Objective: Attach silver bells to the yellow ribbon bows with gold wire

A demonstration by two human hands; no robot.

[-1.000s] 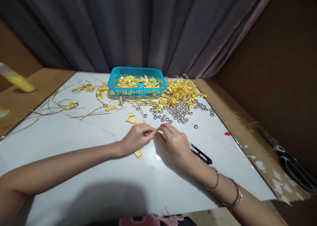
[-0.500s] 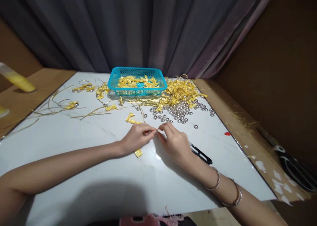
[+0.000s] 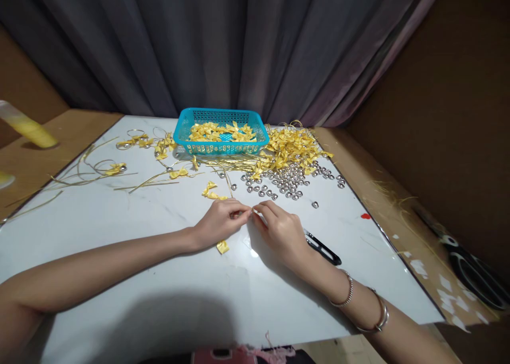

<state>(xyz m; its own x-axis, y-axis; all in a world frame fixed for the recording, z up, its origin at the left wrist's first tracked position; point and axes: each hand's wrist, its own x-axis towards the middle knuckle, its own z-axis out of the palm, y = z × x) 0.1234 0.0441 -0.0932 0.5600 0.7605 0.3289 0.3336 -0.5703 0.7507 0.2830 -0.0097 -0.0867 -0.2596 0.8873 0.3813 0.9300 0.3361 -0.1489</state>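
My left hand (image 3: 220,221) and my right hand (image 3: 282,228) meet fingertip to fingertip above the middle of the white tabletop (image 3: 167,279). Both are closed in a pinch. Whatever lies between the fingertips is too small and too covered to name. Just behind my left hand are pieces of yellow ribbon (image 3: 210,187), and another yellow ribbon piece (image 3: 222,246) lies below its wrist side. A black-handled cutter (image 3: 324,251) rests beside my right hand, partly hidden by it. Silver beads (image 3: 289,180) are scattered beyond my right hand.
A blue basket (image 3: 221,150) with yellow bows stands at the back. To its right is a heap of yellow bows (image 3: 295,146). Golden cords (image 3: 235,163) spread in front and leftwards. Large scissors (image 3: 474,271) and paper scraps (image 3: 446,283) lie on the right-hand brown surface.
My right fingers have shifted very slightly, closing in toward the left fingertips. Everything else looks the same.
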